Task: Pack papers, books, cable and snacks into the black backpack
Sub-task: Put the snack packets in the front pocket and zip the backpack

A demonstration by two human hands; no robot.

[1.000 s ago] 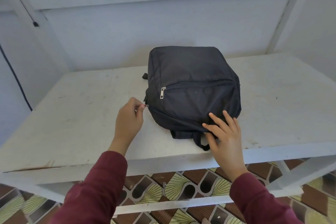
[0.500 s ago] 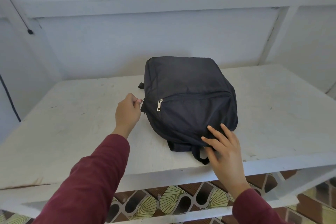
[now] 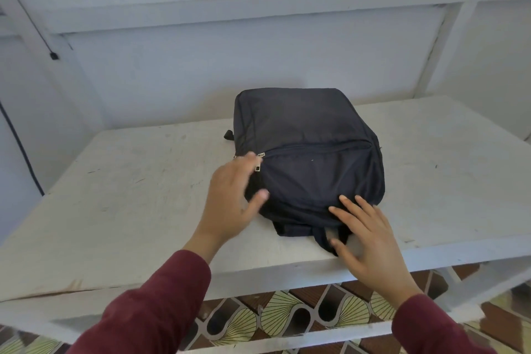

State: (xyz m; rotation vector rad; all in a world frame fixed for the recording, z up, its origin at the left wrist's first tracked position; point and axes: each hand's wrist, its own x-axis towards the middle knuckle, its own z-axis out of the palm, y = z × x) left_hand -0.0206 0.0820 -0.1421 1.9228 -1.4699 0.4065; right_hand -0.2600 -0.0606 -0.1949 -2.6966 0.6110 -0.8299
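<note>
Black backpack [image 3: 310,158] laid flat on the white surface [image 3: 129,195].
Its near edge is touched by the left hand [image 3: 230,201] and the right hand [image 3: 370,241]; the fingers are spread and nothing is held.

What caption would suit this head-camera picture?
Left hand and right hand at the black backpack lying flat on a white table.

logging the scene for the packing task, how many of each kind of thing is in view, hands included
black backpack: 1
white table: 1
hands: 2, the left hand and the right hand, both at the backpack
total: 4
</note>
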